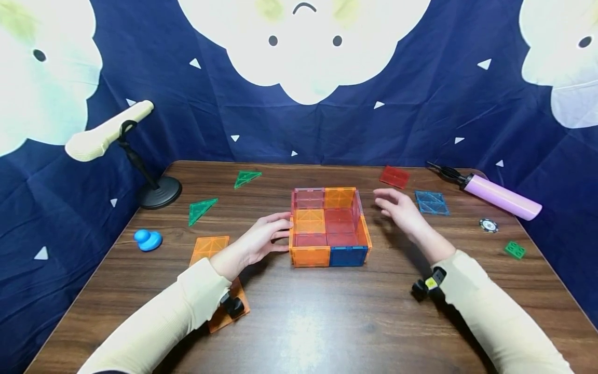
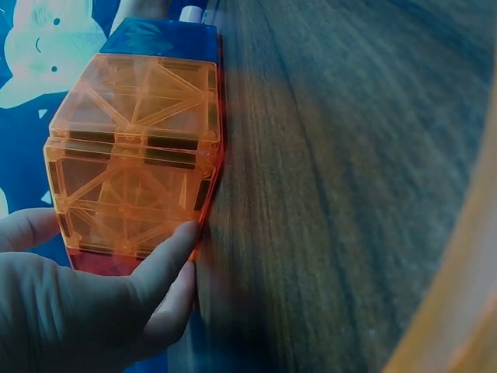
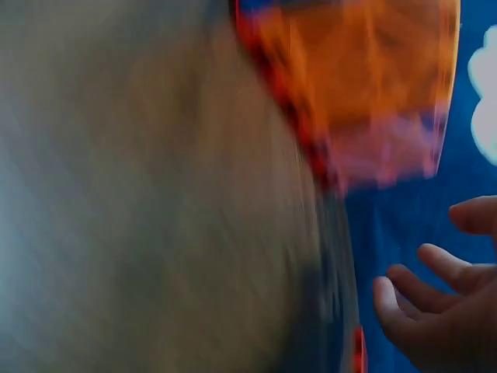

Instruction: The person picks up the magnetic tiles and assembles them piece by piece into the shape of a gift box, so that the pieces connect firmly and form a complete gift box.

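A low, open-topped box of translucent magnetic tiles [image 1: 310, 257] stands mid-table, with orange, blue and reddish-pink walls. Its floor shows an orange tile among red ones. At its left wall, my left hand [image 1: 261, 236] touches the tiles with extended fingers; in the left wrist view, fingertips [image 2: 185, 233] lie against the lower edge of an orange wall tile [image 2: 128, 194]. My right hand [image 1: 399, 210] hovers to the right of the box, apart from it, fingers loosely bent and holding nothing. The right wrist view shows that hand [image 3: 443, 311] beside the blurred box [image 3: 373, 70].
Orange tiles [image 1: 210, 245] lie under the left forearm. Around them are green triangle tiles [image 1: 202, 210], a blue rubber duck [image 1: 147, 240] and a black stand [image 1: 160, 192]. At right lie red [image 1: 394, 177] and blue tiles [image 1: 432, 202], a pump [image 1: 504, 197], a chip [image 1: 488, 225] and a green brick [image 1: 515, 250].
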Available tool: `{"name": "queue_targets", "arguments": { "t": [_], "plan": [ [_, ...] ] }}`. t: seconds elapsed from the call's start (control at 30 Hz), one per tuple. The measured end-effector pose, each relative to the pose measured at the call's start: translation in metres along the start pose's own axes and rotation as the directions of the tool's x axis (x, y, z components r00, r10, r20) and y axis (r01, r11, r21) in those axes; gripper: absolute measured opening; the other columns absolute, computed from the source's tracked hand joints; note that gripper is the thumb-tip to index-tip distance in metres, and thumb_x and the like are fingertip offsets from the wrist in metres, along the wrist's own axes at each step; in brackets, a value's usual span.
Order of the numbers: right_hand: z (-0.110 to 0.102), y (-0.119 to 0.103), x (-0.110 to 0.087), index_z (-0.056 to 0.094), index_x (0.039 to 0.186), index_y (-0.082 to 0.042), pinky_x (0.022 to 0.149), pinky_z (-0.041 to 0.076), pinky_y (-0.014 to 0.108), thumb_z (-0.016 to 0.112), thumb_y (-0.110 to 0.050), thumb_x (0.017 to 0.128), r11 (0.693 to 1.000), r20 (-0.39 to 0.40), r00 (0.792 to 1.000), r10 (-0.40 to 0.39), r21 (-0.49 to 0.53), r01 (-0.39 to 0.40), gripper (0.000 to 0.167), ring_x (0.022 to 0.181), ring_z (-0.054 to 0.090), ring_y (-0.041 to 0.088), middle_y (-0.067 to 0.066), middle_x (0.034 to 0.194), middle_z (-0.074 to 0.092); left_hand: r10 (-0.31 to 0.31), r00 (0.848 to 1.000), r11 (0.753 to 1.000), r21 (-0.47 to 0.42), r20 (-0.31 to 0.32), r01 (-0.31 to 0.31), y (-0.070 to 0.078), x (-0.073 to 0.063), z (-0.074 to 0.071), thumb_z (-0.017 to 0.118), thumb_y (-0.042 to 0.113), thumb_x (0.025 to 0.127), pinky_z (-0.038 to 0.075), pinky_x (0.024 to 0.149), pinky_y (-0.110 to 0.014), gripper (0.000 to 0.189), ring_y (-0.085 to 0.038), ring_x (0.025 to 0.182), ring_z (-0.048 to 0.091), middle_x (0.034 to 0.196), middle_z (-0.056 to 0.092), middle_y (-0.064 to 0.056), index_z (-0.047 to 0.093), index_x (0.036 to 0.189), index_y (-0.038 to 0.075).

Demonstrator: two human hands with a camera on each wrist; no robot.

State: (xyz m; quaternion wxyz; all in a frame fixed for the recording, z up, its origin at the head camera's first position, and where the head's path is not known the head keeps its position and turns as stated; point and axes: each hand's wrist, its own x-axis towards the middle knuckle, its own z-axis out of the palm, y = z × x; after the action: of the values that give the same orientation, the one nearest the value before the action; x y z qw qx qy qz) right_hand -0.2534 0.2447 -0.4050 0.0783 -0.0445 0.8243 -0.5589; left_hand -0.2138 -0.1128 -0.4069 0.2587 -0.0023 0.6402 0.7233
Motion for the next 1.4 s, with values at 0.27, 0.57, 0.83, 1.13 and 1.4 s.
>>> {"name": "queue_targets", "arguments": {
  "t": [0.27,0.57,0.83,1.13,1.4],
  "plan": [
    [-0.039,0.01,0.054,0.04,0.15,0.009,0.112,0.032,0.06,0.051,-0.019,0.105,0.788,-0.026,0.999,-0.042,-0.616,0.016,0.053,0.137,0.039,0.05,0.033,0.15,0.041,-0.009,1.0,1.0,0.001,0.0,0.009,-0.002,0.0,0.001,0.054,0.013,0.101,0.045,0.103,-0.059,0.063,-0.039,0.135,0.046,0.148,0.047,-0.027,0.031,0.158,0.002],
    [-0.045,0.028,0.063,0.048,0.14,0.016,0.114,0.03,0.058,0.058,-0.006,0.098,0.626,0.087,0.989,-0.12,-0.767,0.143,0.048,0.136,0.04,0.052,0.038,0.145,0.043,0.0,1.0,1.0,0.005,0.019,0.0,0.0,0.001,0.001,0.054,0.014,0.102,0.045,0.103,-0.059,0.062,-0.04,0.135,0.046,0.148,0.046,-0.028,0.031,0.158,0.002],
    [-0.024,0.019,0.027,0.054,0.137,0.011,0.11,0.032,0.063,0.061,-0.002,0.097,0.611,0.197,0.962,-0.19,-0.743,0.273,0.043,0.13,0.044,0.054,0.036,0.139,0.049,-0.003,1.0,1.0,-0.001,0.012,0.003,0.001,0.002,0.001,0.054,0.012,0.101,0.047,0.101,-0.058,0.063,-0.039,0.134,0.047,0.147,0.048,-0.028,0.03,0.158,0.002],
    [-0.02,0.012,0.021,0.057,0.136,0.007,0.107,0.033,0.065,0.071,-0.01,0.094,0.626,0.201,0.966,-0.161,-0.736,0.258,0.048,0.126,0.044,0.053,0.035,0.137,0.049,-0.011,1.0,1.0,-0.013,-0.003,0.011,0.002,0.0,0.0,0.053,0.012,0.101,0.045,0.103,-0.058,0.062,-0.04,0.134,0.047,0.147,0.047,-0.028,0.03,0.158,0.002],
    [-0.023,0.015,0.044,0.051,0.137,0.009,0.111,0.029,0.062,0.073,-0.015,0.094,0.648,0.166,0.982,-0.095,-0.738,0.188,0.055,0.13,0.043,0.052,0.036,0.139,0.05,-0.009,1.0,1.0,-0.022,-0.001,0.009,0.0,0.001,-0.001,0.054,0.012,0.101,0.044,0.104,-0.058,0.062,-0.039,0.132,0.048,0.146,0.048,-0.028,0.031,0.158,0.002]
  ]
}}
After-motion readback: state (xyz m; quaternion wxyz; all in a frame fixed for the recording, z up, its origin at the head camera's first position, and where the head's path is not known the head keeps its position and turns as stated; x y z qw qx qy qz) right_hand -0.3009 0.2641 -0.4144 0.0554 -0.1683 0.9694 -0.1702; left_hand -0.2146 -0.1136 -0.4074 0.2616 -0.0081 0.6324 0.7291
